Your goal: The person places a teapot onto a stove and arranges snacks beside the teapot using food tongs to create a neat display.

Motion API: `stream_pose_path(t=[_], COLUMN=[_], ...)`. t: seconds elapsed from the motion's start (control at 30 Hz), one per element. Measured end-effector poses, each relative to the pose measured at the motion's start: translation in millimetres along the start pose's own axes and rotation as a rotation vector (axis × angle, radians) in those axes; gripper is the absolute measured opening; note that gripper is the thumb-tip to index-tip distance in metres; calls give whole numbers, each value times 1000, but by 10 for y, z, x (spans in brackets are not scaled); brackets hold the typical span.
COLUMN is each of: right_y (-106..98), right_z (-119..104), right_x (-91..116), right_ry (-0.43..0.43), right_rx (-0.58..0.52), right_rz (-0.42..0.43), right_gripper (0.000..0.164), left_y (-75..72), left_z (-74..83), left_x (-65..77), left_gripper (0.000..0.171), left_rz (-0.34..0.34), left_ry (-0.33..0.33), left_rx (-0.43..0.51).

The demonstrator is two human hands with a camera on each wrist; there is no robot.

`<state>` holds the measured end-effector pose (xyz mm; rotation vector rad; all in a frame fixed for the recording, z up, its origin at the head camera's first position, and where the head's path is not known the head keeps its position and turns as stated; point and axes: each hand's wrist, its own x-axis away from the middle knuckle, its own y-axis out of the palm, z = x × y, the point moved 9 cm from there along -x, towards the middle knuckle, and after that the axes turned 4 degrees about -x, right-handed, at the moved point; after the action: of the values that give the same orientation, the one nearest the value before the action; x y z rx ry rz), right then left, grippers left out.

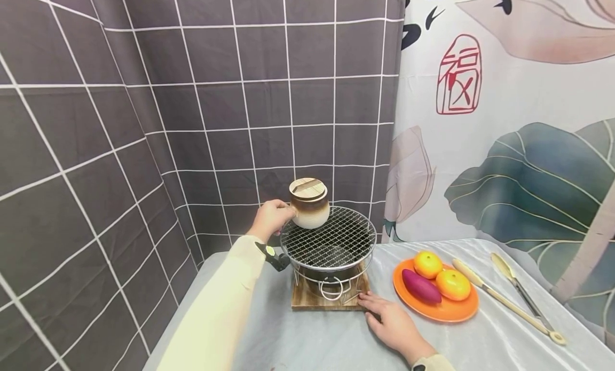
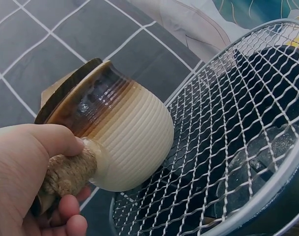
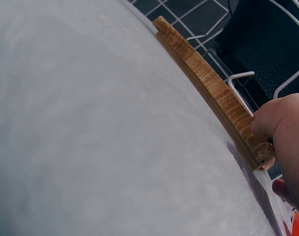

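A round ceramic pot (image 1: 311, 213), brown at the top and ribbed cream below, wears a wooden lid (image 1: 307, 188). By its stubby side handle (image 2: 73, 169), which looks wrapped in cord, my left hand (image 1: 274, 220) grips it. The pot is at the back left of a round wire grate (image 1: 336, 237); whether its base touches the mesh I cannot tell. Under the grate is a dark stove (image 1: 314, 275) in a wire frame, on a wooden board (image 1: 307, 298). My right hand (image 1: 391, 320) rests its fingers at the board's front right corner, with its thumb apart in the head view.
Right of the board, an orange plate (image 1: 447, 315) carries two orange fruits (image 1: 453, 284) and a purple sweet potato (image 1: 421, 286). Long tongs (image 1: 509, 299) lie farther right on the pale tablecloth (image 1: 346, 339). A dark grid-patterned curtain (image 1: 250, 109) hangs close behind.
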<state>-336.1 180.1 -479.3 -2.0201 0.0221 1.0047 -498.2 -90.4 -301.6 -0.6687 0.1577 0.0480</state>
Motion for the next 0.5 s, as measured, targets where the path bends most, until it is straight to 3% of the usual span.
stream_pose_path(t=[0.5], right_y=[4], right_z=[12], right_x=[2], right_ry=[11], right_rx=[-3], right_rz=[2], right_gripper=[34], left_y=[-133], left_z=[46], left_x=[63], left_gripper=[40], left_rz=[57], left_ry=[52], left_rx=[-23])
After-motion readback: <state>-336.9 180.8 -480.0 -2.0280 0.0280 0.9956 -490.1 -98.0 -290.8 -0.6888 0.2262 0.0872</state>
